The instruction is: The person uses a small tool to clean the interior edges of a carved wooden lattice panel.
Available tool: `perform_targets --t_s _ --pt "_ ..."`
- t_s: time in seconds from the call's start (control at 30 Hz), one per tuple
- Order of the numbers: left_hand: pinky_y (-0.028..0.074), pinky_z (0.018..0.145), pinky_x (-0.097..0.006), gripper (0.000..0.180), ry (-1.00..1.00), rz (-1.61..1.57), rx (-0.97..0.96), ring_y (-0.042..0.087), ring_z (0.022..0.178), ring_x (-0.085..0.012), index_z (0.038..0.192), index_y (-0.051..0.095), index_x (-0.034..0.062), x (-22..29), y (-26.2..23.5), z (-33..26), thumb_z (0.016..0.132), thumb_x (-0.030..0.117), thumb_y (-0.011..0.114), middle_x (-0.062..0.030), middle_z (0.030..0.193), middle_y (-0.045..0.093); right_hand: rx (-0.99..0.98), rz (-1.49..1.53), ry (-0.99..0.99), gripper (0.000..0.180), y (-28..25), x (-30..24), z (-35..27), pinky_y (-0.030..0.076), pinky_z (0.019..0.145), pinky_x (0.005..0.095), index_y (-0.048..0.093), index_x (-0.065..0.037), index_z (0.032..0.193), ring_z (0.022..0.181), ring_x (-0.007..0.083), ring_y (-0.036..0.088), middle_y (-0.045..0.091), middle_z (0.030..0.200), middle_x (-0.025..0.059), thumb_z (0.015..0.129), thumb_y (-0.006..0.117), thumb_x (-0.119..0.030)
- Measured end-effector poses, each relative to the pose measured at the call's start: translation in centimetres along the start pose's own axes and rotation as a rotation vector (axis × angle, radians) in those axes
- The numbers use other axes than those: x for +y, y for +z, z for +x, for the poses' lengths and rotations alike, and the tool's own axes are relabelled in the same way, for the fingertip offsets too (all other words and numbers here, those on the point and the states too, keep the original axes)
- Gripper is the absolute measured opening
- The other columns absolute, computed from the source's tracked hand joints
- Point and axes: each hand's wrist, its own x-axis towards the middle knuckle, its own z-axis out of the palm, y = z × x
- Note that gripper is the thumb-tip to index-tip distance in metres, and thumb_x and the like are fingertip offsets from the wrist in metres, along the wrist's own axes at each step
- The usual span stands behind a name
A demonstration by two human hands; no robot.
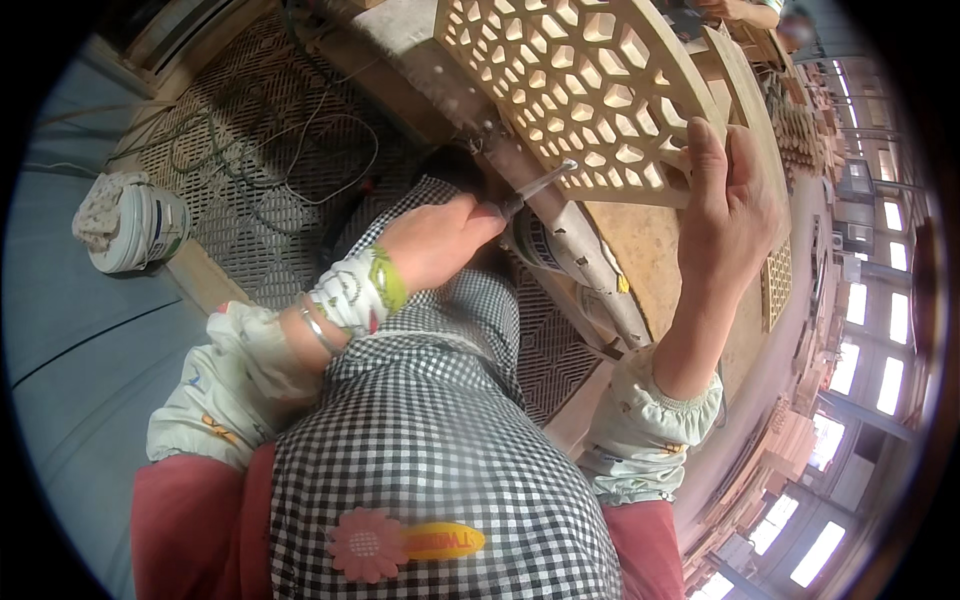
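Note:
My left hand (440, 240) is closed round a slim tool (535, 188) with a dark handle and a pale metal shaft. Its exact kind is not clear. The shaft points up and right, and its tip overlaps the lower edge of a wooden lattice panel (640, 105); whether it touches cannot be told. Many angular openings pierce the pale panel, which leans up from the workbench. At the panel's lower right corner, my right hand (735, 200) grips the frame, thumb over the front edge and the other fingers mostly hidden.
The worn workbench edge (600, 260) runs diagonally below the panel. On the left, a white bucket (150, 225) holds a pale crumpled cloth. Cords (300, 170) lie over the slatted floor mat (230, 110). Another person's hand (730, 10) shows at the top right, near stacked timber (800, 130).

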Motion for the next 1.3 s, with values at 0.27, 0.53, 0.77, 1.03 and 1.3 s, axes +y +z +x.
perform_targets --t_s 0.27,0.53,0.77,1.03,1.3 --pt "0.056 0.09 -0.049 0.032 0.069 0.127 0.029 0.068 0.099 -0.0439 0.125 0.063 0.0059 1.8 0.1 2.3 0.108 0.025 0.045 -0.0228 0.116 0.064 0.001 0.002 0.033 0.051 0.2 0.6 0.0 0.038 0.055 0.0361 0.047 -0.006 0.072 0.053 0.0211 0.042 0.046 0.056 0.0072 0.101 0.07 -0.041" --pt "0.053 0.083 -0.046 0.051 -0.306 -0.283 -0.007 0.07 0.092 -0.0404 0.113 0.063 0.0009 1.4 -0.1 -2.1 0.105 0.05 0.05 -0.0224 0.097 0.073 0.012 0.022 0.071 0.051 0.6 2.2 0.7 0.042 0.06 0.0379 0.051 -0.005 0.074 0.058 0.0273 0.049 0.053 0.059 0.0098 0.101 0.068 -0.045" --pt "0.054 0.082 -0.05 0.053 -0.247 -0.17 0.024 0.07 0.091 -0.0462 0.113 0.06 -0.0019 1.5 1.3 -1.1 0.105 0.05 0.049 -0.0262 0.095 0.073 0.005 0.002 0.078 0.054 0.7 1.6 0.6 0.043 0.062 0.0397 0.051 -0.006 0.074 0.059 0.0287 0.05 0.053 0.058 0.0099 0.101 0.067 -0.05" --pt "0.055 0.091 -0.048 0.05 -0.234 -0.125 0.037 0.07 0.103 -0.0445 0.122 0.063 -0.0001 2.0 2.4 1.2 0.107 0.045 0.048 -0.0218 0.111 0.075 0.013 0.016 0.068 0.054 0.6 1.4 0.2 0.041 0.059 0.0384 0.05 -0.007 0.073 0.056 0.0257 0.047 0.051 0.058 0.0081 0.1 0.069 -0.049" --pt "0.051 0.1 -0.048 0.054 -0.122 -0.219 -0.07 0.066 0.116 -0.0431 0.129 0.064 0.0025 -0.1 3.6 2.9 0.107 0.049 0.046 -0.0233 0.124 0.071 0.034 0.019 0.03 0.053 0.6 1.2 0.1 0.04 0.057 0.0364 0.05 -0.006 0.072 0.055 0.0211 0.044 0.049 0.058 0.0072 0.1 0.071 -0.046"
